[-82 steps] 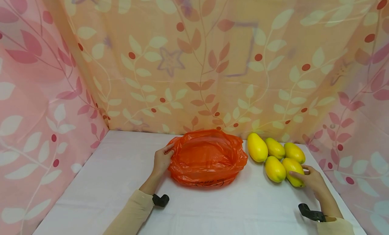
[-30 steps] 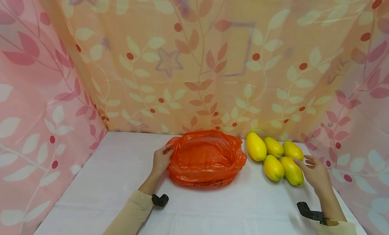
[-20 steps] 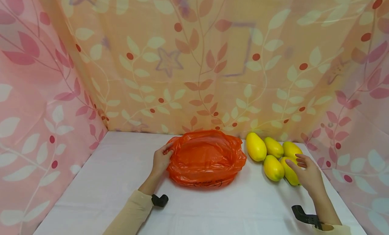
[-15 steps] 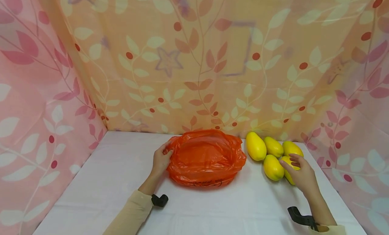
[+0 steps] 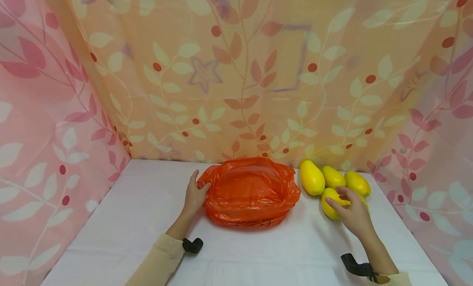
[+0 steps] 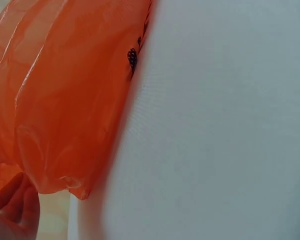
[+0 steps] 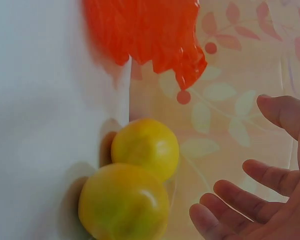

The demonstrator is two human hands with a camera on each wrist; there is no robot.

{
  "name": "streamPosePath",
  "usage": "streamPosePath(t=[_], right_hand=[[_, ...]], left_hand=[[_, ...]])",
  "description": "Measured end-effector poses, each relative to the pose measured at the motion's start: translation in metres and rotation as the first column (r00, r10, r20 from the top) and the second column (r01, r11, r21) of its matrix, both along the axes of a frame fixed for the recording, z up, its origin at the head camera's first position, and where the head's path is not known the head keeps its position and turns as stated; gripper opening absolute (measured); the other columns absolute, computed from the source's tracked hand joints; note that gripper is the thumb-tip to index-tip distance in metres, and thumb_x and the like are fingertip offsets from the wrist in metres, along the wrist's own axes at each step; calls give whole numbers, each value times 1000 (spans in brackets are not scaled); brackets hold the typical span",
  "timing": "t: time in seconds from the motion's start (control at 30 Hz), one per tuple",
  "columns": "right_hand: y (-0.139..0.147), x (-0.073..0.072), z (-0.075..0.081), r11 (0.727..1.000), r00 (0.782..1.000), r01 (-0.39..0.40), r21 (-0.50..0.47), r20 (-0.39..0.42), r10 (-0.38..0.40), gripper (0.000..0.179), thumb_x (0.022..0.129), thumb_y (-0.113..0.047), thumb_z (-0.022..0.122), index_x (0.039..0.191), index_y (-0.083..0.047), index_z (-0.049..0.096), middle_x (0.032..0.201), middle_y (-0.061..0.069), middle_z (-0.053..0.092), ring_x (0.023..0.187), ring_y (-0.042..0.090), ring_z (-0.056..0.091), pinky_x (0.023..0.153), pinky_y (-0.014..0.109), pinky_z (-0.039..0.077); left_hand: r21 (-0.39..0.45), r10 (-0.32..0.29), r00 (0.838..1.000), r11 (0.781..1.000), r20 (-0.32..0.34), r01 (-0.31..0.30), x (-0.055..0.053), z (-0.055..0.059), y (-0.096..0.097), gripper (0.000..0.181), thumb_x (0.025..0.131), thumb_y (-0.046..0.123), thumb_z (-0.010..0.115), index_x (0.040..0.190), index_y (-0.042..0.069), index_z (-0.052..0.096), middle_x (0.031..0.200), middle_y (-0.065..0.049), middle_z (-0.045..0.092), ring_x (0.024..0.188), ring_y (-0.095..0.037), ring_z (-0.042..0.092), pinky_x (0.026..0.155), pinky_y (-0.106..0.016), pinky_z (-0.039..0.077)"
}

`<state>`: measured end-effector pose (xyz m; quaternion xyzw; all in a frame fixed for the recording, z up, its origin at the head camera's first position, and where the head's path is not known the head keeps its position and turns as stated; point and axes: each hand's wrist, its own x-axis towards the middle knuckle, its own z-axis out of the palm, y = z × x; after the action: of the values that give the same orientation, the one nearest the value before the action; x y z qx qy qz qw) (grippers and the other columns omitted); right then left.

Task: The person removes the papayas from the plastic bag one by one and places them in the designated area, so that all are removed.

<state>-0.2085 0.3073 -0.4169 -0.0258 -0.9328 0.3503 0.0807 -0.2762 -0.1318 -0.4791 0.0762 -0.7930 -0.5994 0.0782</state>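
An orange-red plastic bag lies spread on the white table, its mouth wide and dark writing along its front. My left hand is at the bag's left edge, fingers extended and thumb touching the plastic; in the left wrist view the hand shows at the bag's lower corner. To the right of the bag lie several yellow mangoes. My right hand hovers over the near ones, partly hiding a front mango and another behind it. In the right wrist view its fingers are spread, with nothing between them.
A large mango lies nearest the bag, with a back mango and a right-hand mango beside it. A floral curtain hangs behind the white tabletop. Black wrist mounts jut from both forearms.
My right hand has left the front right mango and moved left above the group. My left hand's fingers have straightened and lifted off the bag's edge. Bag and mangoes stay in place.
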Motion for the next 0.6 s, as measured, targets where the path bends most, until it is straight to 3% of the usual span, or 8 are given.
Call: streamPosePath(t=[0.23,0.4,0.6], right_hand=[[-17,-1,-4,998,998,-56,22,21,55,73,91,-49,62,138,3,44,136,26,48,119,41,48,98,59,48],[-24,-2,-7,994,995,-93,58,-14,94,68,91,-44,64,137,3,47,134,25,51,116,39,50,97,58,48],[-28,-1,-9,986,991,-129,104,-18,132,71,90,-46,65,138,2,46,135,25,52,115,39,53,97,57,49]], left_hand=[[-32,-45,998,998,39,46,10,4,-8,73,96,18,58,154,2,17,155,-25,31,141,-41,35,114,-53,33],[-35,-100,993,994,61,102,18,9,-18,78,96,25,61,155,0,15,150,-27,36,134,-42,44,109,-51,41],[-57,-173,981,982,89,179,27,10,-33,78,95,35,61,154,4,21,155,-21,34,142,-38,35,116,-52,32]])
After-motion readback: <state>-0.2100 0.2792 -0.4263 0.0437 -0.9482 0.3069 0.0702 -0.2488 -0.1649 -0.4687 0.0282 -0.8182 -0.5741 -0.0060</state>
